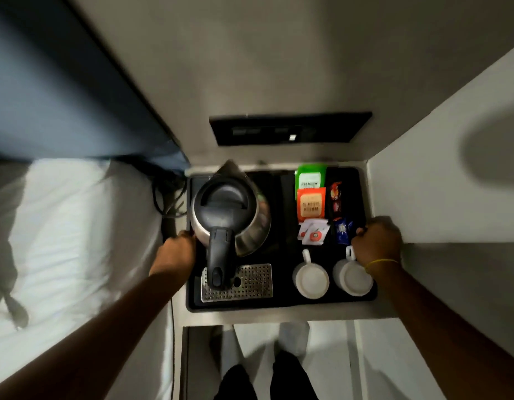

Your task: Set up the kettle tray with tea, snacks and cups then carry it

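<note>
l + r fingers (pixel 362 230) curled on opp. edges of tray (pixel 279 303).

Wall (pixel 279 53): grey, dim | switch panel (pixel 290 129): black, wall-mounted | bed (pixel 62 226): white sheets, left | headboard (pixel 62 96): blue | floor (pixel 394 359): pale

The orange packet (pixel 311 204) on the tray reads "CLASSIC" with a blurred second word below; the green packet (pixel 309 177) behind it shows a white label, seemingly "PREMIUM"; print on the other small sachets is too blurred to read
</note>
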